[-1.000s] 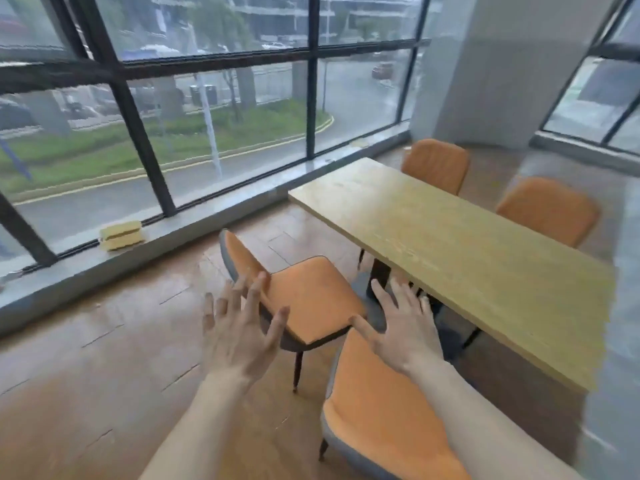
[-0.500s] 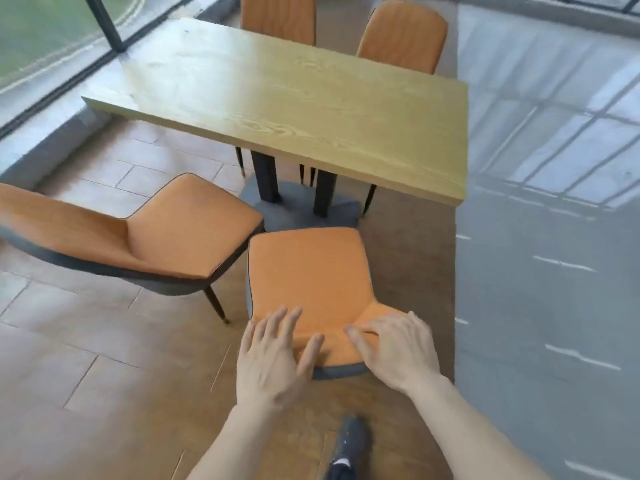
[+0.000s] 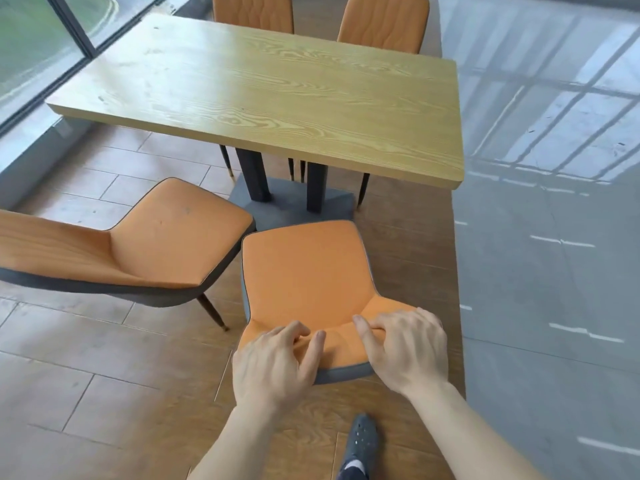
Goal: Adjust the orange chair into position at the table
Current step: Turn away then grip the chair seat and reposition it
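An orange chair (image 3: 304, 268) with a grey shell stands just below me, its seat facing the wooden table (image 3: 273, 95) and its front edge short of the table's near edge. My left hand (image 3: 277, 362) grips the top of its backrest on the left, fingers curled over the rim. My right hand (image 3: 405, 348) grips the same backrest top on the right. The chair's legs are hidden under the seat.
A second orange chair (image 3: 131, 247) stands turned sideways at the left, almost touching the held chair. Two more orange chairs (image 3: 381, 22) sit at the table's far side. The table's dark pedestal base (image 3: 294, 202) is ahead. My shoe (image 3: 360, 445) is behind the chair. Windows line the left.
My view swung down from the window to the chair. Both hands came down from open in the air and closed on the backrest top.
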